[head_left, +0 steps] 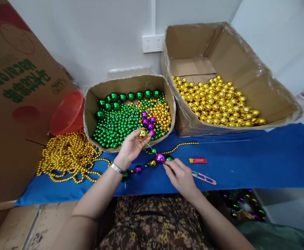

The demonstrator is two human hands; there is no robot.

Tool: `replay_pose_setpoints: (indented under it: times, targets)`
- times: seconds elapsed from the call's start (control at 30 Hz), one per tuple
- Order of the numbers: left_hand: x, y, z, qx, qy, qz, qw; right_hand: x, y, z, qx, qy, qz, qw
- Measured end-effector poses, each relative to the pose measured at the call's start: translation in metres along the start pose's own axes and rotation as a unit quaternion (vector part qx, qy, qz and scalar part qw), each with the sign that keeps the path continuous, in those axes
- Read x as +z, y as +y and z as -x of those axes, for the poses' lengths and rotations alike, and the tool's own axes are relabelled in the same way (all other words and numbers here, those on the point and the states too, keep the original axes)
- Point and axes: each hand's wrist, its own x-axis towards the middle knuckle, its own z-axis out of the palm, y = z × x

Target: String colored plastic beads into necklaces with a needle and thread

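Note:
My left hand (133,146), a band at its wrist, is closed on a shiny gold bead (143,133) at the front rim of the smaller box. Purple beads (148,121) show right by its fingertips; whether the hand also holds some of them I cannot tell. From that hand a thin string runs down to a small green bead and a large purple bead (160,158). My right hand (179,175) pinches beside this purple bead. A strand of mixed beads (138,169) in purple, gold and green trails left along the blue cloth, partly behind my left wrist.
The smaller cardboard box (88,114) holds green and gold beads; the larger box (235,52) holds gold ones. Gold bead chains (66,156) lie at left below a red bowl (67,113). A red lighter (198,160) and pink-handled snips (205,177) lie at right.

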Motion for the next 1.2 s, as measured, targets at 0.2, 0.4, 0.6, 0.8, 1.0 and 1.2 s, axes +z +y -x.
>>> replay_pose_setpoints:
  times: [0.2, 0.4, 0.6, 0.8, 1.0, 1.2]
  targets:
    - [0.001, -0.009, 0.003, 0.028, -0.014, -0.024, 0.999, -0.004, 0.000, 0.003, 0.007, -0.003, 0.006, 1.000]
    - [0.005, -0.011, 0.007, 0.035, -0.008, 0.030, 0.999, -0.004, 0.001, 0.004, 0.003, -0.003, 0.002, 1.000]
    - [0.009, -0.017, 0.015, 0.027, -0.027, 0.026, 0.999, -0.002, 0.000, 0.005, 0.010, 0.007, -0.002, 1.000]
    - [0.007, -0.031, 0.028, 0.055, -0.049, -0.069, 0.995, 0.000, -0.002, 0.007, 0.044, 0.016, -0.028, 0.999]
    - [0.006, -0.031, 0.033, 0.079, -0.068, -0.093, 0.990, -0.004, -0.003, 0.009, 0.054, 0.024, -0.032, 0.998]
    - [0.004, -0.035, 0.036, 0.110, -0.063, -0.145, 0.981, -0.003, -0.002, 0.009, 0.052, 0.028, -0.025, 0.998]
